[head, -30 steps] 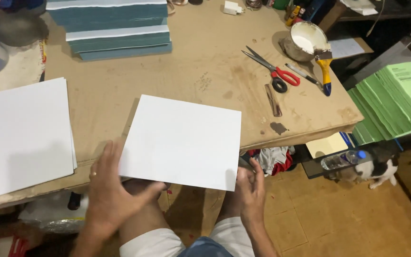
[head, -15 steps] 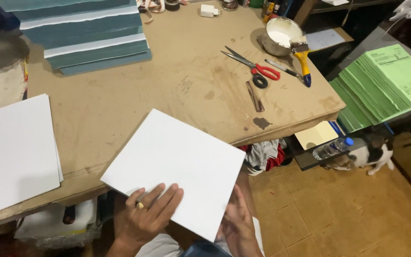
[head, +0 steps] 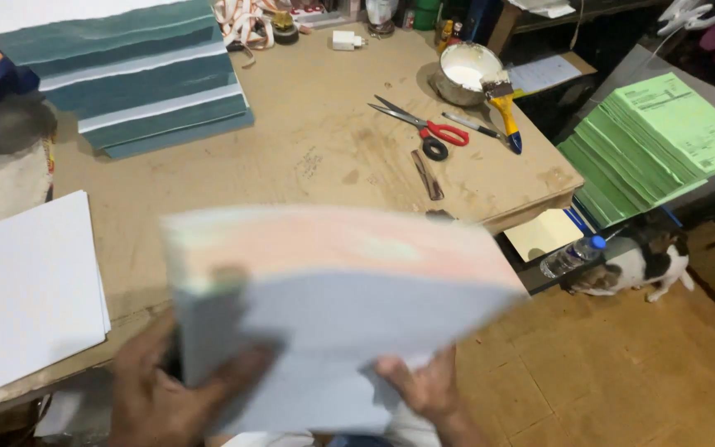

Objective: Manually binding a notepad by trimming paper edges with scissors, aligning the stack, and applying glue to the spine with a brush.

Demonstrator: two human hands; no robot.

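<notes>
- Left hand (head: pixel 171 389): grips the lower left edge of the white sheet stack (head: pixel 333 306), fingers spread across its face and closed on it.
- Right hand (head: pixel 424 385): clamps the lower right edge of the same stack, thumb on the near face.
- White sheet stack: held up off the workbench (head: pixel 324 157), tilted toward the camera and blurred by motion; it covers the near edge of the bench.
- Left of the stack: a pile of white sheets (head: pixel 22 290) lies flat on the bench.
- Far left: teal-edged book blocks (head: pixel 134 79) stand stacked.
- Far right of the bench: red-handled scissors (head: pixel 424 128), a paste bowl (head: pixel 465 70) and a yellow-handled brush (head: pixel 506 108).
- Beside the bench: green printed sheets (head: pixel 647 141), fanned; below them, a plastic bottle (head: pixel 573 257) and a small dog (head: pixel 631 269) on the floor.
</notes>
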